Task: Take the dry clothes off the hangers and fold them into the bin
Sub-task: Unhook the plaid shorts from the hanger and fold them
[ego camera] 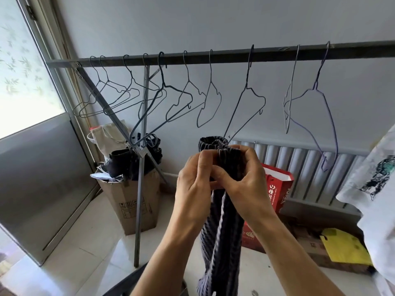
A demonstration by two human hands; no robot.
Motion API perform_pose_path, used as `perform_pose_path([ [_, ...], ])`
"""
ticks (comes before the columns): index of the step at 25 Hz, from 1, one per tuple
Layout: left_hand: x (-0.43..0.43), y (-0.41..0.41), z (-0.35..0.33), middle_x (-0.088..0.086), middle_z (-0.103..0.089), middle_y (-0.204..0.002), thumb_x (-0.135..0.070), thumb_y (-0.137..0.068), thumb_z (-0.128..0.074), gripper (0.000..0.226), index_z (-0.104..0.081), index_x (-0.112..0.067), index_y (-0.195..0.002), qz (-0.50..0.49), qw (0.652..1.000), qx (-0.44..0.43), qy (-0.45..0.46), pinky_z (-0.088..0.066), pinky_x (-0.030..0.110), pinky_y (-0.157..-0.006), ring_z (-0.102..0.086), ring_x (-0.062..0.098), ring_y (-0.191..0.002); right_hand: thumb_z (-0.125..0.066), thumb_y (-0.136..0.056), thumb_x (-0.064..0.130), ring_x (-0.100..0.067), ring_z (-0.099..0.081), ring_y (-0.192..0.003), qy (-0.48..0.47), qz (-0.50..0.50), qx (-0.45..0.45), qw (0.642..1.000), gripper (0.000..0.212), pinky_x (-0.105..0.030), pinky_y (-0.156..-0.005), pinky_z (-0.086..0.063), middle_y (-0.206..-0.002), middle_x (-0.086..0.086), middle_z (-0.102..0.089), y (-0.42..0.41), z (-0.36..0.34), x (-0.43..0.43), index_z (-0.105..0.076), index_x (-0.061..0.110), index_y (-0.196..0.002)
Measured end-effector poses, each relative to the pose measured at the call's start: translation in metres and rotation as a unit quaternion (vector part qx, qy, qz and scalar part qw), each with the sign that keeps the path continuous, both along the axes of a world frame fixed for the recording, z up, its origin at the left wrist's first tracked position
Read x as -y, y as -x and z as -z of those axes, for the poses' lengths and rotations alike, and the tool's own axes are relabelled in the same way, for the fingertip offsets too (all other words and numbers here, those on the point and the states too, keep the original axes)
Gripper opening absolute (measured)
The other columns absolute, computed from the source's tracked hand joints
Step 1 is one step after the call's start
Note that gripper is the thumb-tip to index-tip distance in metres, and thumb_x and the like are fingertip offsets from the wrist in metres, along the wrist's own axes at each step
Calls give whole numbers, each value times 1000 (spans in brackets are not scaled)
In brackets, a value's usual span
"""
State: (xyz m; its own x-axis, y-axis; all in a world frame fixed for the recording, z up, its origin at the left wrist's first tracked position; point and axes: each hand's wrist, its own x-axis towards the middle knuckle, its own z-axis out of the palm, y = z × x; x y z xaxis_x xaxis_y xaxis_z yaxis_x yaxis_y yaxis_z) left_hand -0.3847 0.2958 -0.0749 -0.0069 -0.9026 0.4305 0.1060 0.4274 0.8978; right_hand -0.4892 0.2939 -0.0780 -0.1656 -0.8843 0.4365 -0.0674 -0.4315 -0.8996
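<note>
A dark striped garment with a gathered elastic waistband (220,231) hangs down between my hands in the centre. My left hand (195,182) and my right hand (241,178) both grip its bunched top edge, close together, fingers curled round the cloth. Just behind the waistband hangs a bare wire hanger (245,107) on the dark rail (213,55). Several other bare wire hangers (171,99) hang along that rail. A white printed garment (376,189) shows at the right edge. No bin is plainly in view.
A cardboard box (132,201) stuffed with dark items stands behind the rack's leg (140,189). A red gift bag (277,189) leans by the radiator (310,165). A yellow sheet (344,246) lies on boxes at the right. A window and metal panel fill the left.
</note>
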Motion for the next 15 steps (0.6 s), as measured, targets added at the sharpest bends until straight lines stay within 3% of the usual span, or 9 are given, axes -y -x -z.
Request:
perform_pose_path([
  [3,12,-17,0,-7,-59,-109,-42,-89,-65,26,-69,-30,-112,-84,991,93,43,-50,21,-77,-59,0,-93,-66,-89,9,-9,-70,-92,-36,3,61,997,21,-34,-85,-58,-97,3,-72,9,-1,10,-63,23,-104],
  [4,18,-26,0,-11,-55,-116,-46,-81,-73,41,-62,-36,-119,-101,986,130,26,-49,23,-83,-55,-1,-100,-65,-90,7,-14,-71,-94,-46,-17,81,996,19,-38,-87,-57,-98,1,-74,14,-3,12,-65,20,-104],
  [6,29,-42,-5,-14,-54,-130,-56,-67,-80,76,-50,-35,-134,-31,983,170,-59,-46,27,-96,-52,0,-118,-63,-89,3,-21,-71,-95,-54,-62,93,992,19,-40,-88,-56,-99,-4,-75,23,-10,16,-67,13,-105],
  [7,33,-46,-7,-10,-61,-128,-54,-67,-83,75,-54,-29,-132,28,979,181,-93,-48,28,-95,-57,5,-118,-63,-88,1,-22,-71,-95,-53,-77,90,992,20,-38,-87,-56,-100,-6,-75,27,-14,18,-67,10,-105],
  [8,34,-48,-11,-5,-70,-116,-45,-71,-82,58,-63,-23,-121,79,972,188,-114,-51,27,-89,-65,11,-108,-64,-87,-1,-22,-71,-95,-48,-86,88,991,21,-37,-86,-56,-99,-6,-74,29,-18,20,-67,8,-105],
  [10,38,-49,-21,1,-76,-91,-24,-84,-74,7,-74,-20,-90,73,973,182,-120,-54,28,-79,-72,15,-86,-67,-83,-2,-22,-71,-95,-28,-87,95,991,24,-33,-85,-56,-99,-7,-75,34,-24,23,-67,8,-106],
  [12,39,-49,-30,2,-76,-84,-13,-91,-64,19,-74,-19,-76,58,982,131,-127,-57,27,-76,-72,15,-79,-71,-79,6,-21,-72,-95,-16,-95,97,991,31,-30,-82,-57,-100,-6,-75,42,-26,23,-67,8,-109],
  [15,41,-49,-38,4,-76,-89,-19,-92,-63,11,-72,-13,-88,70,982,62,-162,-59,32,-79,-73,17,-84,-75,-74,27,-21,-72,-97,-65,-139,9,988,41,-34,-85,-56,-103,-4,-75,57,-21,17,-68,10,-111],
])
